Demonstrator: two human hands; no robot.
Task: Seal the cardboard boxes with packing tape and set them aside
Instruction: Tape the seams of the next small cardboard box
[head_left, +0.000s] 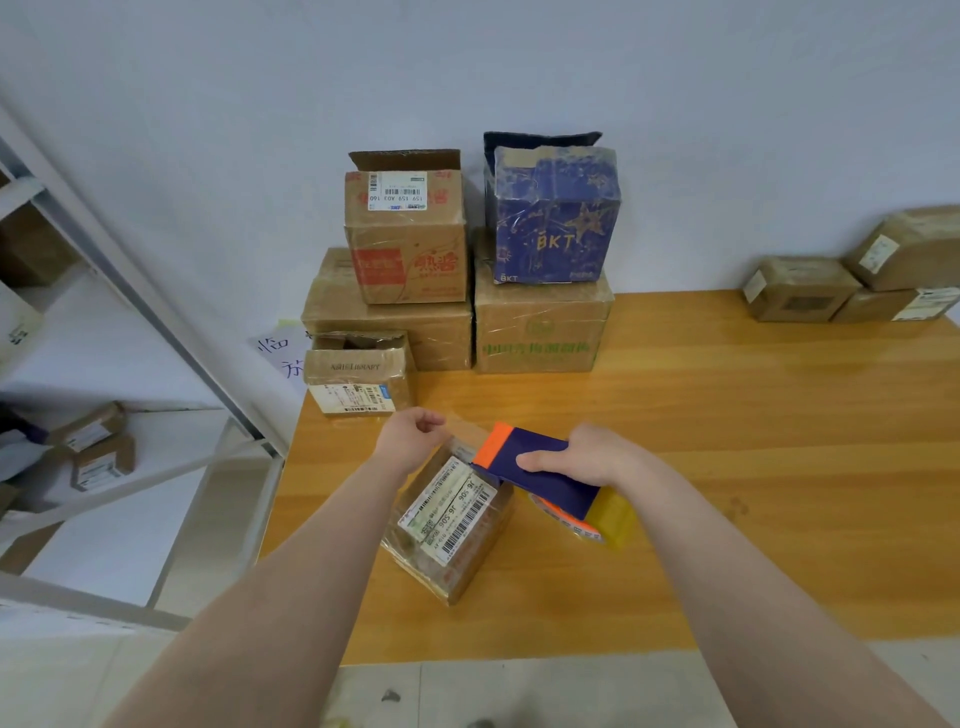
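Note:
A small cardboard box (452, 525) with white barcode labels sits tilted on the wooden table (753, 467) in front of me. My right hand (587, 457) grips a navy and orange tape dispenser (540, 467) over the box's far right corner; its yellow part and tape roll (608, 519) stick out below. My left hand (410, 436) hovers at the box's far left end with fingers curled, apparently pinching clear tape that I cannot make out.
Stacked boxes stand at the table's back: a brown one (408, 234), a blue BKT box (550, 213), two larger cartons under them, and a small open box (358, 374). More small boxes (857, 280) sit far right. Metal shelving (104, 322) is on the left.

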